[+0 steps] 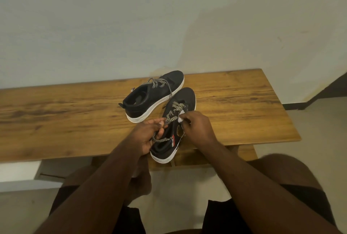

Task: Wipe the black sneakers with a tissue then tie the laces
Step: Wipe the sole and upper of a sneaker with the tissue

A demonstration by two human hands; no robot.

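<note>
Pinched in the curled fingers of the right hand (197, 126): a small white tissue (181, 118), pressed to the lace side of the near black sneaker (171, 130). Curled round a strand of that shoe's black-and-white lace (159, 139), at the collar: the left hand (148, 136), with thumb and fingers closed on it and the heel of the shoe against the palm. Near sneaker lying on the wooden table (234, 102) with heel over the front edge, toe pointing away, laces loose and untied. Just beyond and to the left, nearly touching at the toes: the far black sneaker (155, 98), white-soled, upright on the tabletop, lace ends loose across its top. Behind the table, a pale wall (169, 18). Below the forearms, bare knees and dark shorts (216, 215) above a light floor (319, 121).
</note>
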